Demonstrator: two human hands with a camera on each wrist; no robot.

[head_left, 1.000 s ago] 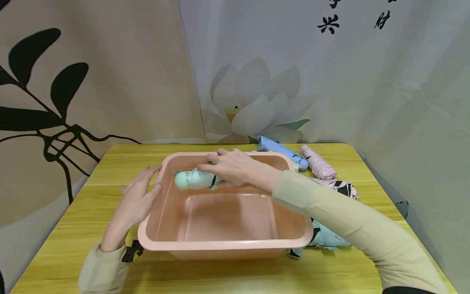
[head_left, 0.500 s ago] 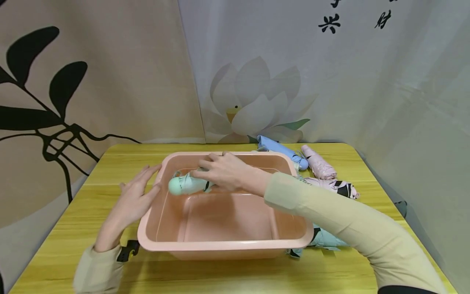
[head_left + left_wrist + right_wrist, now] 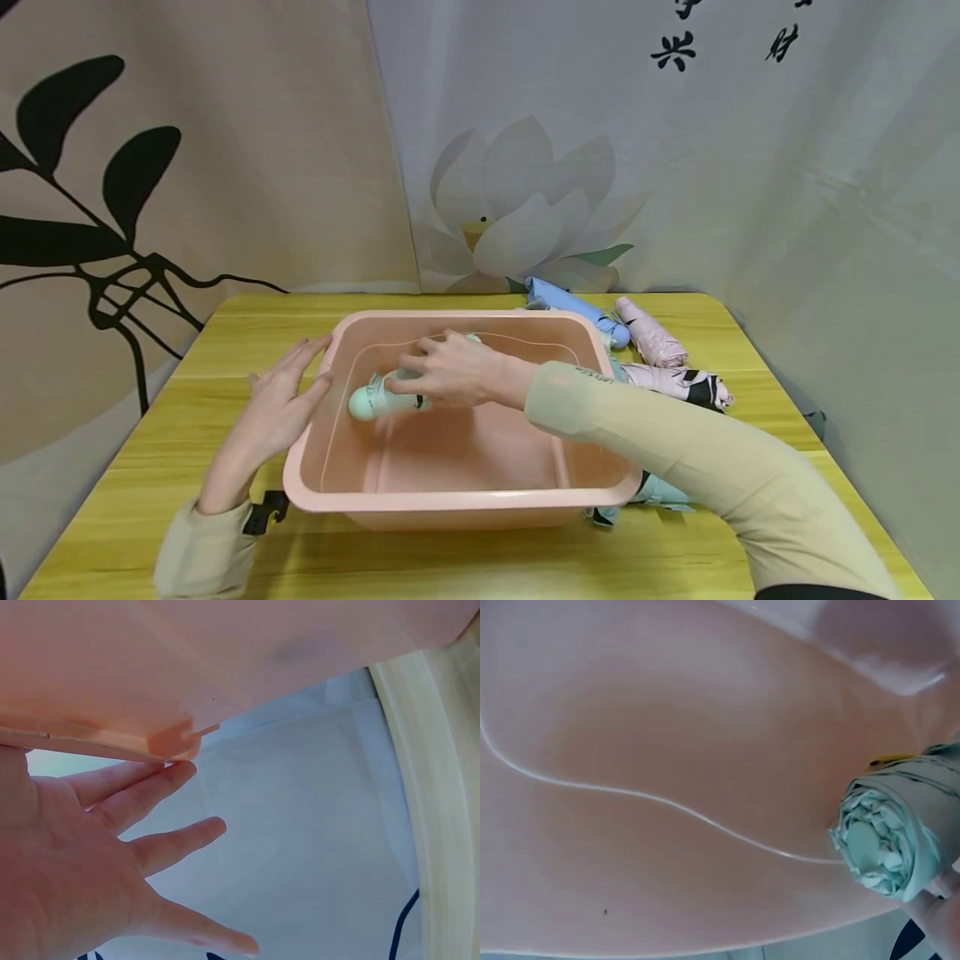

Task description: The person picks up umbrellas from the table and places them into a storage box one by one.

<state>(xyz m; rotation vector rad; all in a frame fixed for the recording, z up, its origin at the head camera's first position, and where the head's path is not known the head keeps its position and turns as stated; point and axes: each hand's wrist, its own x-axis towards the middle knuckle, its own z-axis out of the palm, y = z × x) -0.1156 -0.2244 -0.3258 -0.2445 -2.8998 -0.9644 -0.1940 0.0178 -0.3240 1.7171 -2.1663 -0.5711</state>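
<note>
A mint-green folded umbrella [image 3: 363, 403] with a rounded handle end is inside a pink plastic basin [image 3: 465, 502], toward its far left. My right hand [image 3: 459, 371] reaches in from the right and grips the umbrella around its middle, covering part of it. In the right wrist view, the rolled end of the umbrella [image 3: 877, 840] faces the camera, near the basin's inner wall. Against the basin's left rim rests my left hand [image 3: 277, 408], its fingers straight. The left wrist view has the left hand [image 3: 82, 847] spread, with fingertips touching the rim from outside.
Right of the basin lie a blue folded umbrella [image 3: 573, 307], a pale pink one [image 3: 651, 333] and a pink-and-black one [image 3: 678, 382]. Light-blue folded fabric [image 3: 663, 492] shows partly under my right arm. The wooden table [image 3: 420, 567] ends at a fabric backdrop [image 3: 300, 167].
My right hand has moved left and lower into the basin with the green umbrella, which sits nearer the basin floor. The left hand stays at the rim.
</note>
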